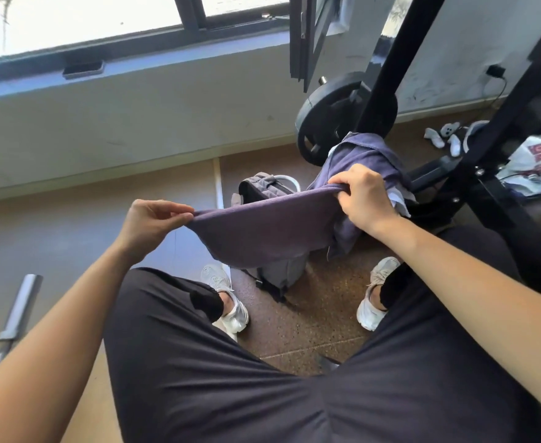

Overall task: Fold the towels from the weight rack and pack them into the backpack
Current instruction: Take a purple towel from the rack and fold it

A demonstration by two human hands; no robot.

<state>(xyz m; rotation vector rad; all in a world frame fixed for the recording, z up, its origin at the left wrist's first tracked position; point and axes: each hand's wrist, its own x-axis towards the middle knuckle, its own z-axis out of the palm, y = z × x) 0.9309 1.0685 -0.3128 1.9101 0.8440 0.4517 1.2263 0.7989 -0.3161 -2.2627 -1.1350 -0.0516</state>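
— Towel (262, 231) in hand?
— Dusty purple, fine ribbed weave. A second towel (363, 161) on the rack: bluish purple.
— Backpack (262, 188)?
— Grey with black panels.
— Remainder?
— Weight rack (390, 68) black; trousers (230, 378) black; shoes (227, 302) white; floor (310, 318) brown, speckled.

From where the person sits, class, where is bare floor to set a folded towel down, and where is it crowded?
Bare floor lies between the two shoes, in front of the backpack. Another bare strip runs along the wall under the window. Crowded: right of the rack frame, where clothes lie.
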